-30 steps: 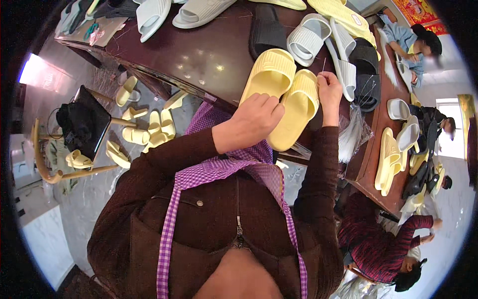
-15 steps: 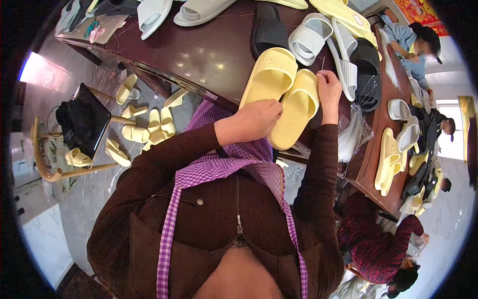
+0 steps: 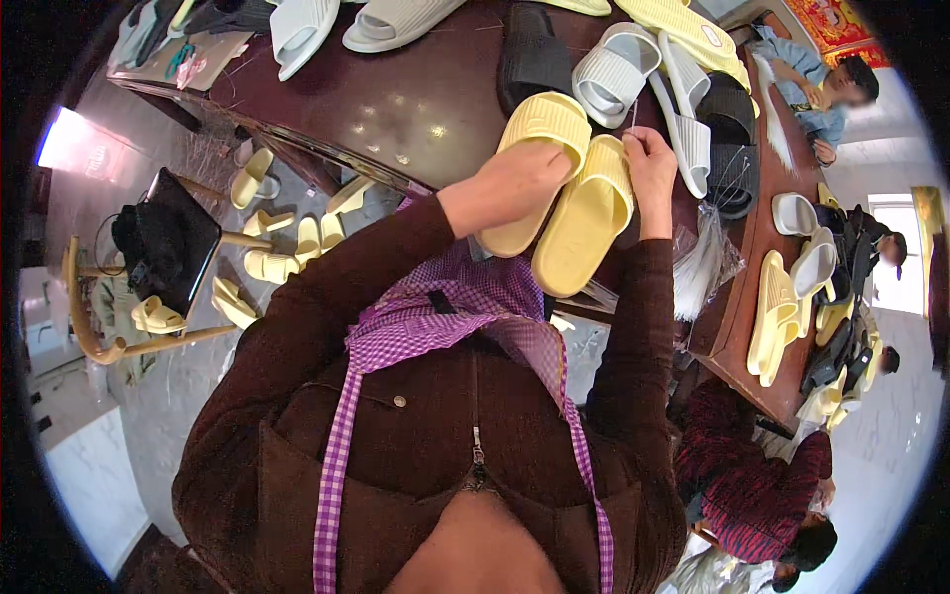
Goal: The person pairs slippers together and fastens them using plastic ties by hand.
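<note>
Pale yellow: the pair of slide sandals (image 3: 564,188) at the desk edge. Dark reddish-brown, glossy: the desk (image 3: 396,99). White: ribbed slides (image 3: 614,79). Black: one slide (image 3: 529,54). Brown: sweater sleeves (image 3: 327,317). Purple-and-white gingham check: apron straps (image 3: 341,436). Pale yellow: sandals on the floor (image 3: 287,247).

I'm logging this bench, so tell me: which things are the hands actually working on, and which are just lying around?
In hand:
- pair of yellow slippers
- left hand resting on them
- right hand pinching at one slipper's edge

Lying about:
- black slipper
- white slippers
- yellow slippers on the floor
- wooden chair
</note>
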### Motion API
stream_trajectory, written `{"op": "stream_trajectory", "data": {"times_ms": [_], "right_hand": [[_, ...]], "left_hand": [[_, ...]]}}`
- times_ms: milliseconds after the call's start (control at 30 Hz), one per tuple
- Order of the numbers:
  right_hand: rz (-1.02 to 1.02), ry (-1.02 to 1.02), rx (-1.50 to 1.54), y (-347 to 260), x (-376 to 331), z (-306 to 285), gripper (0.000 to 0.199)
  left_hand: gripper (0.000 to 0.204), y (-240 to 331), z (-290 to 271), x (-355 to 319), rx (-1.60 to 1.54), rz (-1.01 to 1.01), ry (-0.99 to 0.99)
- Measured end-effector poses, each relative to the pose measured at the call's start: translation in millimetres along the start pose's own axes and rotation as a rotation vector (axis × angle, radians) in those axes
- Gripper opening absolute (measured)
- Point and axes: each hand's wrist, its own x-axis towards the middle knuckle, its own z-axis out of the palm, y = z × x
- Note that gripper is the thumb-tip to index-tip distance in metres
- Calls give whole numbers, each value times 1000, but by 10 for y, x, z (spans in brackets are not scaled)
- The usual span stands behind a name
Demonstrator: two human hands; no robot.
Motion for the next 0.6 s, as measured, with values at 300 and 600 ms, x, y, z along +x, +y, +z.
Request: {"op": "stream_trajectory", "data": {"times_ms": [300, 600], "right_hand": [[-307, -172, 171, -386, 221, 179, 15], [-556, -192, -334, -329, 371, 180, 11]], "left_hand": [[16, -88, 117, 51, -29, -45, -71], [13, -73, 110, 43, -37, -20, 14]]}}
